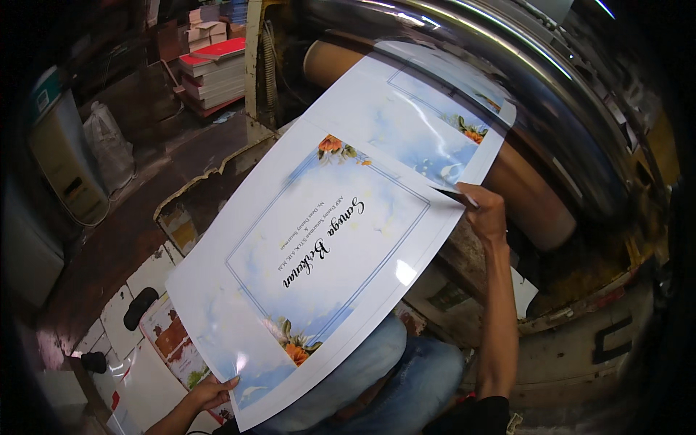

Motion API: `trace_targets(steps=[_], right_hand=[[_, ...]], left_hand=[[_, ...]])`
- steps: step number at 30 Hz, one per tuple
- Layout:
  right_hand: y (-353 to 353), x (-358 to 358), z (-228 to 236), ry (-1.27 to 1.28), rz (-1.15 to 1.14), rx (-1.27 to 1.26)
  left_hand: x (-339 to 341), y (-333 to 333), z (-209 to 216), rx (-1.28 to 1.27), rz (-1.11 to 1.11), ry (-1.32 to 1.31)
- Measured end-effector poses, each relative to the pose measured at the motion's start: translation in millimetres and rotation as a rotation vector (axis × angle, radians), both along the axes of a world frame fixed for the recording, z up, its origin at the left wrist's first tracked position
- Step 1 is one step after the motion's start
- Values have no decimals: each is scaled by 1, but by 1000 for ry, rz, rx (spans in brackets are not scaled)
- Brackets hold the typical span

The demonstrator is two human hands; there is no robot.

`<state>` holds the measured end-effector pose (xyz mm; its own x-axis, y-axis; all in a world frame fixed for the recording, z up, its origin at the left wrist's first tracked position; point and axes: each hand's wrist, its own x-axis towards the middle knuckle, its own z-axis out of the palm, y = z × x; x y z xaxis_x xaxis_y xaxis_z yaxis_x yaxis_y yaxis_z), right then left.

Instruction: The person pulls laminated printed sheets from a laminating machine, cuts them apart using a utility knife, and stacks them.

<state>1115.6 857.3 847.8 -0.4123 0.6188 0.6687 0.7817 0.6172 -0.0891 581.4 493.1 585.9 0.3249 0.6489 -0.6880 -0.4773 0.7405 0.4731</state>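
Observation:
A large glossy printed sheet [239, 319], with blue watercolour panels, orange flowers and black script, slants across the middle above my lap. My left hand [209, 394] pinches its lower left corner, thumb on top. Up at the right edge, my right hand [484, 210] grips the sheet where a split opens between it and a second printed sheet [428, 138]. That second sheet bends up over a brown roll [533, 206] and under a shiny metal roller [507, 72]. The fingers of my right hand are partly hidden beneath the film.
Beyond the sheet stands the machine's worn metal frame [254, 80]. Red-covered stacks of books [214, 72] sit at the back left, near a white plastic bag [109, 141]. Other printed sheets [167, 341] lie low on the left. My jeans-clad knees [370, 362] are under the sheet.

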Motion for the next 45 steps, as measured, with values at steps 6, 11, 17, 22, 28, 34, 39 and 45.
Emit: trace_targets(steps=[6, 11, 17, 22, 28, 34, 39, 45], right_hand=[[-80, -73, -158, 366, -148, -267], [-221, -191, -355, 615, -205, -458], [-359, -298, -551, 711, -77, -487], [-430, -353, -600, 691, -113, -573], [-472, -371, -602, 780, -64, -655], [-492, -382, -593, 790, -72, -709], [-498, -384, -578, 675, -70, -817], [-496, -394, -574, 677, 43, -914]], left_hand=[[-124, -98, -179, -57, -162, 307], [-262, -241, -354, 1, 90, 234], [-354, -311, -570, 39, 225, 433], [-361, -312, -656, 98, 191, 565], [-332, -268, -694, 244, 412, 425], [-312, -267, -701, 355, 405, 1281], [-229, -263, -693, 179, -418, 1944], [-245, -255, -718, 224, -115, 1710]])
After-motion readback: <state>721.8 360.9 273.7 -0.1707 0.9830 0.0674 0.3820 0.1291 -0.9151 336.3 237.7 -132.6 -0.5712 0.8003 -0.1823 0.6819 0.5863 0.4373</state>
